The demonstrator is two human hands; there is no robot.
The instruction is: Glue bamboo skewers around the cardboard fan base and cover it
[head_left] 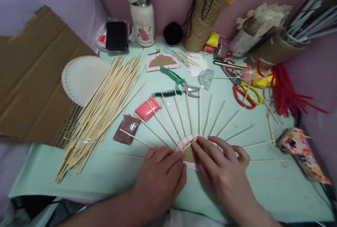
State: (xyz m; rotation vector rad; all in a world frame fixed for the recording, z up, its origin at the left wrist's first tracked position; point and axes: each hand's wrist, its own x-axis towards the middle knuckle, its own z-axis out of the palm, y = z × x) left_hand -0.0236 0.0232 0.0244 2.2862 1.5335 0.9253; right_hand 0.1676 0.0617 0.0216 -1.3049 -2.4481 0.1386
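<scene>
1. A flat half-round board of brown cardboard, edged in pale pink fabric, is set near the front of the desk, between both hands and partly covered by them.
2. Thin, pale wooden sticks are fanned outward around its curved edge.
3. A short stick is laid slantwise over the board, with fingertips brought close to each end.
4. The left hand is held palm down, its fingers bent and bunched together at the board's left side; whether anything is pinched in its grip cannot be told.
5. The right hand is arched over the right side, its fingers loosely spread; its thumb is mostly hidden, so whether its grip is closed cannot be told.
</scene>
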